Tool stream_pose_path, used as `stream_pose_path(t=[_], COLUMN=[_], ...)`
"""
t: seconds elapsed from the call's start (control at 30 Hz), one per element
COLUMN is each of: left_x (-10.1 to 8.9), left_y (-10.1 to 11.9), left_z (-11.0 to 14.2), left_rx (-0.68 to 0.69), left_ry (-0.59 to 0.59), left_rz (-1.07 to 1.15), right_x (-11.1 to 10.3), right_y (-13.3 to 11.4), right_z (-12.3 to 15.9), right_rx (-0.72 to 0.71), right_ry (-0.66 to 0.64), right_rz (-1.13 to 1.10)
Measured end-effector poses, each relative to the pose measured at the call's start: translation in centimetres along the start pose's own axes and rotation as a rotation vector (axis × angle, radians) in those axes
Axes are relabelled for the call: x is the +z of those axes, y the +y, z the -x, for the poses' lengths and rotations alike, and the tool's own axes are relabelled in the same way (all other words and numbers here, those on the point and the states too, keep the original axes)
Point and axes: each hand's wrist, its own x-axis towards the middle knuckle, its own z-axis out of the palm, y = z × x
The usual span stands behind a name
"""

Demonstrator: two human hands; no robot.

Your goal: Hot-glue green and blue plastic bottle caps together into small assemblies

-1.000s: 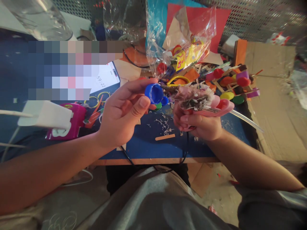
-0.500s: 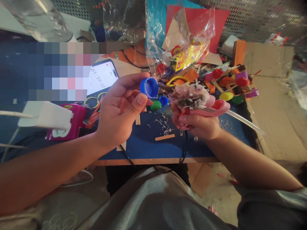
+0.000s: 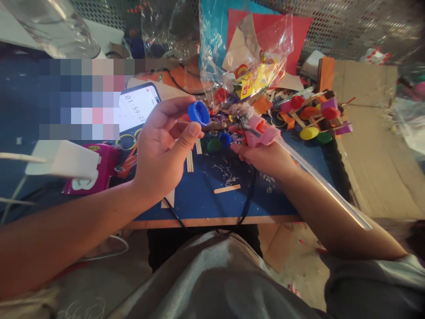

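My left hand (image 3: 162, 146) pinches a blue bottle cap (image 3: 199, 113) between thumb and fingers, its hollow side partly facing me. On the right, my right hand (image 3: 265, 157) is wrapped round a pink hot glue gun (image 3: 260, 132). A fuzzy greyish clump (image 3: 241, 114) clings around the front of the gun, and its nozzle points left toward the cap without visibly touching it. From the gun's back a long clear glue stick (image 3: 325, 186) runs out over my right forearm. Below lie a green cap (image 3: 214, 145) and a smaller blue cap (image 3: 225, 140).
Wooden craft sticks (image 3: 227, 189) and glue strings lie on the blue table (image 3: 199, 204). A black cord (image 3: 249, 199) loops over the front edge. A phone (image 3: 139, 108) shows a timer; right are stick-and-cap assemblies (image 3: 318, 115) and cardboard (image 3: 365, 146). Plastic bags (image 3: 215, 53) stand behind.
The glue gun has tilted and shifted left, its glue stick now sloping down across my right forearm. The blue cap has moved slightly left and turned in my left hand.
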Motion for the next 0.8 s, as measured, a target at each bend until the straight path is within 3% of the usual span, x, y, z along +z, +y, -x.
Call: stream_pose_path(t=[0.23,0.47,0.63,0.8], left_x=[-0.1,0.6,0.8,0.4], left_y=[-0.5,0.3,0.5,-0.5], left_z=[0.2,0.3,0.3,0.4], left_rx=[0.140,0.156,0.175,0.159], left_ry=[-0.035,0.032,0.032,-0.113], left_rz=[0.023,0.001,0.016,0.113], right_x=[0.8,0.7,0.8,0.6], right_y=[0.2,-0.1,0.6,0.4], right_z=[-0.5,-1.2,-1.0,-0.1], right_rx=[-0.076,-0.105,-0.131,-0.139], right_ry=[0.079,0.057,0.038,0.124], right_rz=[0.346,0.539,0.353,0.115])
